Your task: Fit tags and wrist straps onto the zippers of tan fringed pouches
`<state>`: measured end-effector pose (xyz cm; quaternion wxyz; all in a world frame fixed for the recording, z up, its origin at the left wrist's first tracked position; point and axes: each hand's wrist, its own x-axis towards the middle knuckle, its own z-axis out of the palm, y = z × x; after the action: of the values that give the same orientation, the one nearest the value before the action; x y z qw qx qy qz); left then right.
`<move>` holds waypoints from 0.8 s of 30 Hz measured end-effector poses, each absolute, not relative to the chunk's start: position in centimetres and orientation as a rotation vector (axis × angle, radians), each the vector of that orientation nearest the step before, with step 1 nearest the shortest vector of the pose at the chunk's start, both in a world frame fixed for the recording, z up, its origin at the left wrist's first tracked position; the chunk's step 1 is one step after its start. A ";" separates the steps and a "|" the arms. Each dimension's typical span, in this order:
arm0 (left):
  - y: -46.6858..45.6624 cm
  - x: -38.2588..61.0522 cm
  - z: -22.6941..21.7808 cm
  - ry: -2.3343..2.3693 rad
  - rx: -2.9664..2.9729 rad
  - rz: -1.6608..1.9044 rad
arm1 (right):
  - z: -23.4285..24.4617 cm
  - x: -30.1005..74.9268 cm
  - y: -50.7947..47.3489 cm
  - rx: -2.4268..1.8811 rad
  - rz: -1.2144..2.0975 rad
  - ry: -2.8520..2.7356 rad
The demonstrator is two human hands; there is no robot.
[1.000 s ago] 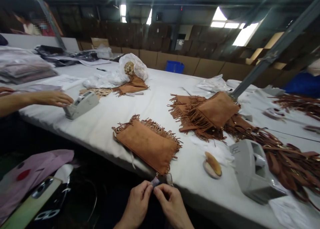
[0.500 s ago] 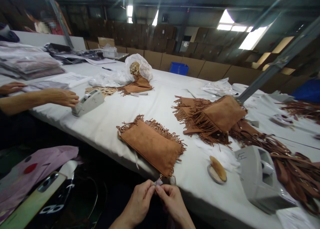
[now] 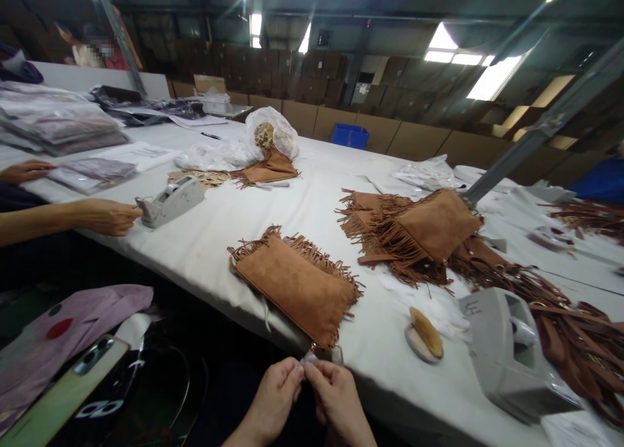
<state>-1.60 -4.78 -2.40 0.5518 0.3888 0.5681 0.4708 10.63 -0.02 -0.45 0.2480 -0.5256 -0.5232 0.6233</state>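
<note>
A brown suede fringed bag lies at the table's front edge, its near corner pointing toward me. At that corner a small metal fitting hangs over the edge. Just below it, my left hand and my right hand meet, thumbs and fingertips pinched together. Between them is a small, pale, thin wrapping, perhaps tissue or film, around the end of the fitting. What lies under the wrapping is hidden by my fingers.
More fringed bags and brown straps are piled at right, beside a grey tape dispenser and a round dish. At left, a co-worker's hand is near another tape dispenser. A phone lies lower left.
The co-worker's hand has drawn back left from the tape dispenser. My hands stay pinched at the bag's corner, with only slight finger movement.
</note>
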 end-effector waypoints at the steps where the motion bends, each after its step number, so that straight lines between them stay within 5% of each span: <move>1: -4.8 -1.4 -2.5 1.362 0.913 1.119 | -0.4 10.4 -0.1 -1.418 1.707 -1.401; 16: -6.4 -1.5 -1.1 1.742 1.559 1.173 | -1.3 9.6 0.2 -1.499 1.427 -1.468; 24: -4.3 -1.6 -1.4 1.411 0.784 1.166 | -0.5 10.7 0.5 -1.350 1.540 -1.555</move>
<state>-1.64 -4.33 -1.41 0.5441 0.3306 0.5945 0.4913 10.72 0.55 -0.52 0.2813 -0.5038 -0.5803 0.5748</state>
